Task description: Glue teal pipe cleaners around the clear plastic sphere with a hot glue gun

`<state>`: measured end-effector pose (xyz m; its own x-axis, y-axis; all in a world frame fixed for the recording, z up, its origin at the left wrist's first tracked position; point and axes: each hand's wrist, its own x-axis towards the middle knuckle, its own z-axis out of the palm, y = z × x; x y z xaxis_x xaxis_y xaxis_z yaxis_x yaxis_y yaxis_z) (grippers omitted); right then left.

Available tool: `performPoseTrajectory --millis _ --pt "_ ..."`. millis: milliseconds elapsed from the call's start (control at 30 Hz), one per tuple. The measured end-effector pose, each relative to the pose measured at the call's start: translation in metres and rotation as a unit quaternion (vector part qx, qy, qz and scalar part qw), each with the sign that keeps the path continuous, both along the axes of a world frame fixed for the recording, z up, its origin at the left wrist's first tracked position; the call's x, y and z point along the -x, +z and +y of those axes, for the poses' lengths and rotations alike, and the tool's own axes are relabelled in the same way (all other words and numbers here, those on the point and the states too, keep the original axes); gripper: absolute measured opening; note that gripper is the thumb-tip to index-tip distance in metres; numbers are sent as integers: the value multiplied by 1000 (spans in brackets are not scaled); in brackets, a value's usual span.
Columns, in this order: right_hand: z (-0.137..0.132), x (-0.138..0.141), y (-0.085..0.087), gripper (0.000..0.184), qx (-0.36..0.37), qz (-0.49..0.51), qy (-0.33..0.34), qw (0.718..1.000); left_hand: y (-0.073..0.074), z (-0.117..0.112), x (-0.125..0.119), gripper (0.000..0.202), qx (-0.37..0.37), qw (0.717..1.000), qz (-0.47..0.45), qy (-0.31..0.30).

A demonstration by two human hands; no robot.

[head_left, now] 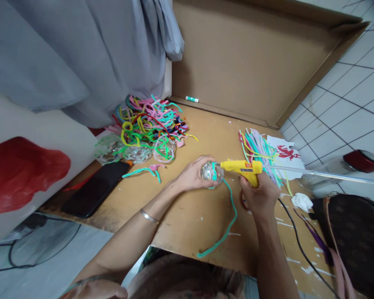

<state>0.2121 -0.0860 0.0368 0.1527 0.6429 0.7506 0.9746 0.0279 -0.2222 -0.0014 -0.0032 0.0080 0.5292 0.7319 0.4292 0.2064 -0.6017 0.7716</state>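
Near the middle of the table, my left hand (195, 173) grips a clear plastic bottle piece (207, 171), its fingers closed round the side. A teal pipe cleaner (231, 216) is wrapped partly on that piece, and its loose tail curves down toward the table's front edge. My right hand (262, 193) is closed on the handle of a yellow hot glue gun (240, 167). The gun's nozzle points left and meets or nearly meets the bottle piece; I cannot tell whether it touches. A long clear glue stick (318, 173) sticks out of the gun's back.
A heap of coloured pipe cleaners (152, 118) and several clear plastic pieces (139, 153) lie at the back left, beside a black phone (96, 189). More pipe cleaners (257, 145) lie at the right. A dark bag (355, 236) and a black cord (294, 232) occupy the right side.
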Motion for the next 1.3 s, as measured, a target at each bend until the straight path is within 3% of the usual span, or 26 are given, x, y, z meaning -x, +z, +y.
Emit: performPoseTrajectory --millis 167,367,500,667,900,1067,1167,1300 --pt "2 3 2 22 17 43 -36 998 -2 1 -1 65 -2 1000 -2 1" --pt "6 -3 4 35 66 139 -134 979 -9 4 0 68 3 1000 8 9" --pt "15 -18 -8 45 134 182 -136 965 -9 4 1 68 5 1000 11 9" --pt "27 -36 -32 40 212 179 -173 945 -5 3 2 64 22 1000 12 17" --pt "33 -40 -53 31 206 148 -206 945 -1 2 2 62 27 999 16 26" --pt "28 -33 -48 31 188 119 -223 949 7 0 6 58 39 997 -2 66" --pt "23 -21 -39 30 170 83 -196 962 13 1 9 57 44 993 -11 112" --pt "16 3 -38 29 215 74 -36 973 11 3 9 58 31 992 -17 125"
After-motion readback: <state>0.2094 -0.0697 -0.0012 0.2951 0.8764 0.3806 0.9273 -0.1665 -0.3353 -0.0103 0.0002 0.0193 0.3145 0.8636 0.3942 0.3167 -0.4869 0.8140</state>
